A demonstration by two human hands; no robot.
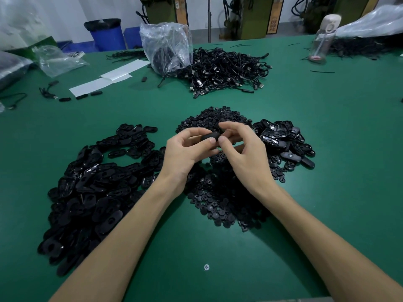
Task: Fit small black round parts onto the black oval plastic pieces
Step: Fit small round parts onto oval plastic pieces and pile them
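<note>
Over parts pile (218,203), hands (187,151) (242,155) pinch oval piece (208,135).

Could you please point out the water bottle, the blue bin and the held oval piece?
water bottle (322,42), head view, on its clear body.
blue bin (106,40), head view, on its blue wall.
oval piece (207,135), head view, on its exposed top surface.

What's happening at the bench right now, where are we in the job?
A person is working over a green table. The left hand holds one oval piece, and the right hand pinches its end; whether a round part is under those fingers cannot be seen. Round parts lie heaped below the hands. A large pile of ovals sits to the left and a smaller pile to the right. Cables are heaped behind.
</note>
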